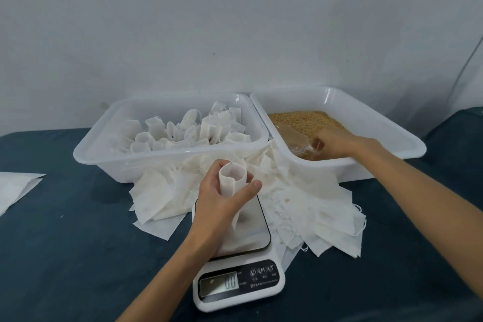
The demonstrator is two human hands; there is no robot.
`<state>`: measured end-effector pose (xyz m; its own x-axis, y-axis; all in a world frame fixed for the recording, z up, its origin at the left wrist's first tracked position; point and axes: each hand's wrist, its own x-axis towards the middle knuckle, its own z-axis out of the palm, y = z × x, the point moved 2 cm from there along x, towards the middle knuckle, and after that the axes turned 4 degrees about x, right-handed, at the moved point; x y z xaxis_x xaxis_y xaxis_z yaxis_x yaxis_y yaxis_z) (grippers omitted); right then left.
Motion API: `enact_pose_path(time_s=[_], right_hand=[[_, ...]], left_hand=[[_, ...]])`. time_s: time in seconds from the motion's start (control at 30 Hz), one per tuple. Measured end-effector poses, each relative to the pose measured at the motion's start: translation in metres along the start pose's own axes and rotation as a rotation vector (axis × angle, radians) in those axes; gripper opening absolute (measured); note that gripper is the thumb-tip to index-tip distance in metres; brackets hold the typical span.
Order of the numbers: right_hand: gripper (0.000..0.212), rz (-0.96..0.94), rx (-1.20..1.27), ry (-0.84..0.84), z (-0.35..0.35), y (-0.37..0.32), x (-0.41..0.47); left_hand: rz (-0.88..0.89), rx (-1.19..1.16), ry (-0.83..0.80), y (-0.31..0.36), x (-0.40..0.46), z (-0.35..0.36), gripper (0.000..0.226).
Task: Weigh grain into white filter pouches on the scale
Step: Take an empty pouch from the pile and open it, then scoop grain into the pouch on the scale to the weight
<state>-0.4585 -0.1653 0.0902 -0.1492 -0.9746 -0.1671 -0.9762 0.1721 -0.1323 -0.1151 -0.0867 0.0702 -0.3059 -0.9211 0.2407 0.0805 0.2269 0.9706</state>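
Left hand (222, 198) around pouch (232, 180) above scale (258, 232)

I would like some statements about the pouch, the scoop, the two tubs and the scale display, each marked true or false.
1. The left hand holds an open white pouch upright over the scale. True.
2. The scale's display reads 25.0. False: it reads 0.0.
3. The right hand is in the left tub, among the pouches. False: it is in the right tub, holding a clear scoop in the grain.
4. The left tub holds white pouches standing open. True.
5. Flat empty pouches lie stacked inside the grain tub. False: they lie on the dark table, around the scale.
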Motion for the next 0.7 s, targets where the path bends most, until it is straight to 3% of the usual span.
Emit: enact_pose_path(time_s=[0.13, 0.27, 0.5, 0.7], right_hand=[[0.031, 0.014, 0.063, 0.003, -0.002, 0.005, 0.007], [0.038, 0.065, 0.247, 0.18, -0.02, 0.021, 0.011], [0.018, 0.362, -0.09, 0.344, -0.026, 0.034, 0.019], [0.016, 0.259, -0.272, 0.277, -0.024, 0.021, 0.023]], left_hand=[[0.011, 0.008, -0.003, -0.001, 0.001, 0.001, 0.042], [0.025, 0.017, 0.006, -0.001, 0.002, -0.001, 0.041], [0.019, 0.054, 0.004, -0.001, 0.003, -0.001, 0.041], [0.019, 0.058, 0.005, -0.001, 0.003, -0.002, 0.04]])
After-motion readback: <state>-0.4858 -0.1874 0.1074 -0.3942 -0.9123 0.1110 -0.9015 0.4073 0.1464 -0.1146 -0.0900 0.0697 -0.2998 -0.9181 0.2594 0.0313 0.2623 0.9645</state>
